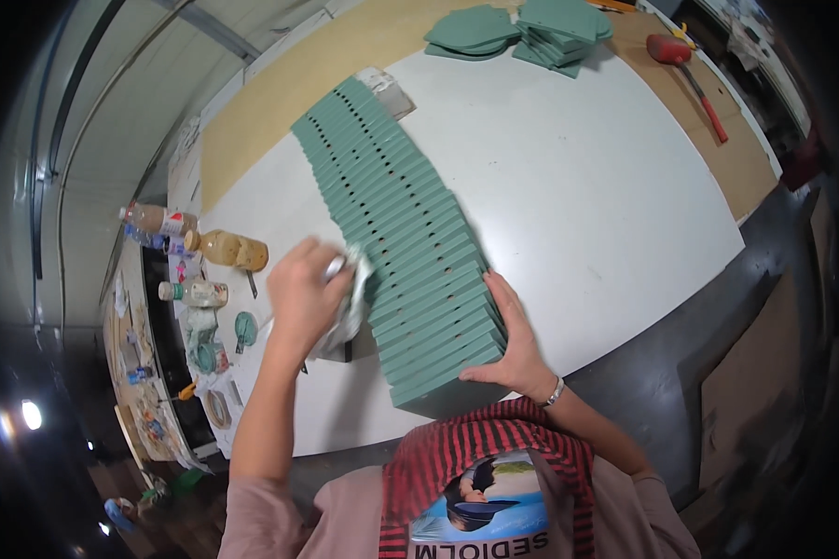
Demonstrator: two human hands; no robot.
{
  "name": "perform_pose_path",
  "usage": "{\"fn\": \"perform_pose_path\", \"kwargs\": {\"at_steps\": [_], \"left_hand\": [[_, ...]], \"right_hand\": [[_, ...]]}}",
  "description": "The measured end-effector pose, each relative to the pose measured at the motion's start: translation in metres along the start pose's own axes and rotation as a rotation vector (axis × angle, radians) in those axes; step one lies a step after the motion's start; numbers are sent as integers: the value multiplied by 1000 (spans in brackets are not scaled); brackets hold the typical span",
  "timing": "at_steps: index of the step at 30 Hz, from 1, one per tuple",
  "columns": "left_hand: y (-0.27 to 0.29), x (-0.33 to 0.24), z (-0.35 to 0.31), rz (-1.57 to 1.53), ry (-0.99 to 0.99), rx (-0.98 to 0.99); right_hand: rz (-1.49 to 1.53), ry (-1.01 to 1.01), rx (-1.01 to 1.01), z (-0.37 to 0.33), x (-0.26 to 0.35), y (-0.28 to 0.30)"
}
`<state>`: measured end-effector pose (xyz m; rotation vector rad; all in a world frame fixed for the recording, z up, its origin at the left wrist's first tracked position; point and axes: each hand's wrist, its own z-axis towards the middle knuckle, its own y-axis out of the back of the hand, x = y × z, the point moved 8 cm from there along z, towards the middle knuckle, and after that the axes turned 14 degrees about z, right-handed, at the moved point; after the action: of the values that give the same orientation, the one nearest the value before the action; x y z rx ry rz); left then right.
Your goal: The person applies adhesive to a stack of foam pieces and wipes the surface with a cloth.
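Observation:
A long row of green boards (pixel 396 224) stands packed face to face on the white table, with lines of dark holes along the upper edges. My left hand (pixel 306 289), blurred by motion, is closed round a crumpled whitish rag (pixel 356 303) at the left side of the row. On the right, near the row's front end, my right hand (pixel 522 349) rests with thumb and fingers spread against the boards. Below the rag, a dark-ended block (pixel 336 353) is partly hidden. A pale block (pixel 389 95) touches the row's far end.
Loose green boards (pixel 559 35) lie stacked at the back. A red mallet (pixel 688 79) is at the far right on brown board. Plastic bottles (pixel 228 250), a green-smeared container (pixel 207 347) and a tape roll (pixel 217 408) line the table's left side.

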<state>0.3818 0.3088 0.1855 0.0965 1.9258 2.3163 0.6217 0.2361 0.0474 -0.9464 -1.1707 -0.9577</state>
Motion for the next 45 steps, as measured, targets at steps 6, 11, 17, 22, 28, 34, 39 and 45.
{"fn": "perform_pose_path", "kwargs": {"at_steps": [6,11,17,22,28,34,39,45], "left_hand": [[-28,-89,46,81,-295,-264],[-32,-27,13,31,-163,-109],[-32,-103,49,159,-310,-271],[-17,-7,9,53,-104,3],[19,-91,32,-176,-266,-139],[-22,12,-59,-153,-266,63],[16,100,-83,-549,286,138],[12,-72,-27,-800,-156,50]], "right_hand": [[89,-33,16,-2,-8,0],[-40,-12,23,2,3,-3],[125,-37,-11,-1,-10,3],[-8,-9,-11,1,-1,3],[62,-24,-4,-4,-14,1],[94,7,-36,-2,-14,2],[131,-14,-26,-2,-20,1],[448,-286,-108,-4,-66,-6]]}}
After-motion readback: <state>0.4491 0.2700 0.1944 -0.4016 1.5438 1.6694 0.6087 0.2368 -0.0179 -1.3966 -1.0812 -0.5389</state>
